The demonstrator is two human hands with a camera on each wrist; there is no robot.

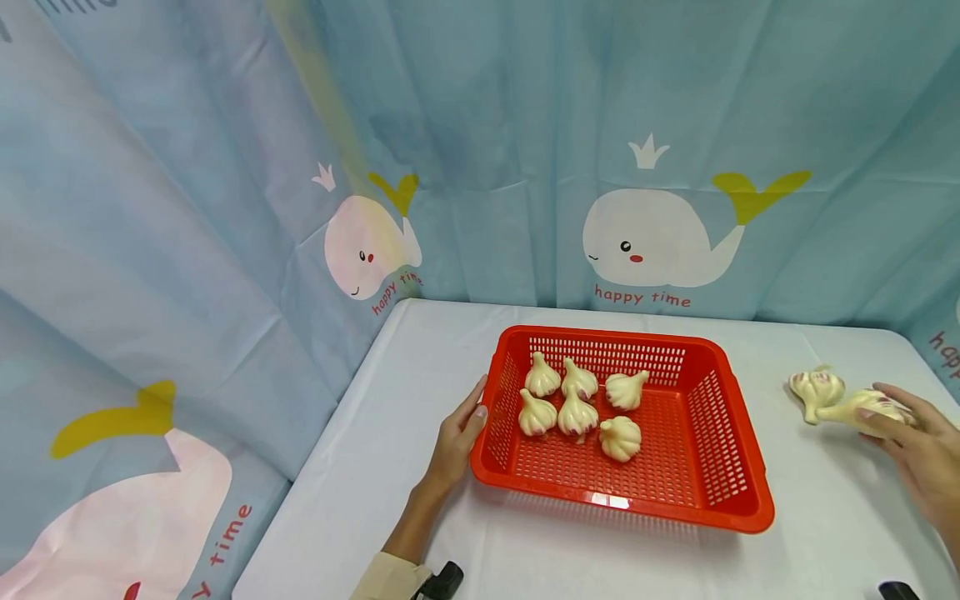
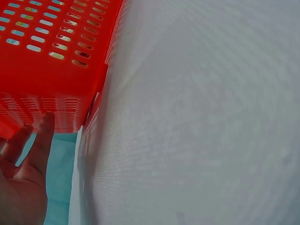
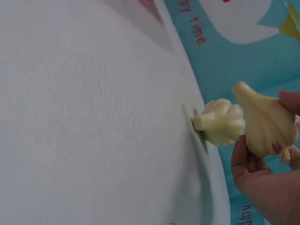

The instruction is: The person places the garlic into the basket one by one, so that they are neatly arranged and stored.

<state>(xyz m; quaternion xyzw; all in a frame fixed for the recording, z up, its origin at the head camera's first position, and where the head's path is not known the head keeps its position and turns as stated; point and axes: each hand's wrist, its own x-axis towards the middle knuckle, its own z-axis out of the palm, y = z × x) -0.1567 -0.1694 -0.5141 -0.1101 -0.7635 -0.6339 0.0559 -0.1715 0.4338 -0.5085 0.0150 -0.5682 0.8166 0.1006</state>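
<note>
A garlic bulb (image 3: 265, 119) with purple streaks sits between the thumb and fingers of my right hand (image 1: 918, 442), at the right side of the table. Just left of it, a second garlic bulb (image 1: 816, 390) lies on the white cloth, and the stem of the held one overlaps it in the head view. My left hand (image 1: 455, 437) grips the left end of a red plastic basket (image 1: 613, 500), its thumb at the rim and its fingers against the outer wall. Inside the basket several garlic bulbs (image 1: 621, 439) lie grouped toward the left and middle.
A white cloth covers the table (image 1: 360, 500). Behind and to the left hangs a blue curtain (image 1: 487, 125) printed with whales, close along the table's edges. Dark wrist devices (image 1: 441, 581) show at the bottom of the head view.
</note>
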